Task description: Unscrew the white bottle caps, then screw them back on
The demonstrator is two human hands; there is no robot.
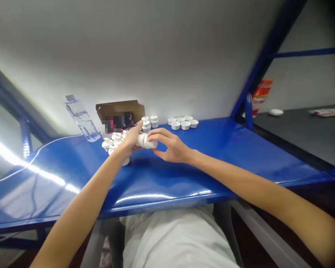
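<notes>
Over the blue table, a white, ribbed, round plastic fitting (146, 141) lies sideways between my two hands. My left hand (131, 138) is closed around its left end. The thumb and fingers of my right hand (170, 146) grip its right end. Just left of my left hand sits a cluster of white plastic pieces with small openings on top (116, 139), partly hidden by the hand. Behind my hands stand several white stacked fittings (154, 120). Farther right, several white shallow cups (185, 125) are grouped on the table.
An open cardboard box (141, 108) stands at the back with a dark phone-like screen in front of it. Left of it, a clear bottle of liquid (85, 121) appears tilted. A white cable (41, 147) crosses the blue table (212, 149). Blue frame posts (248, 111) stand at the sides.
</notes>
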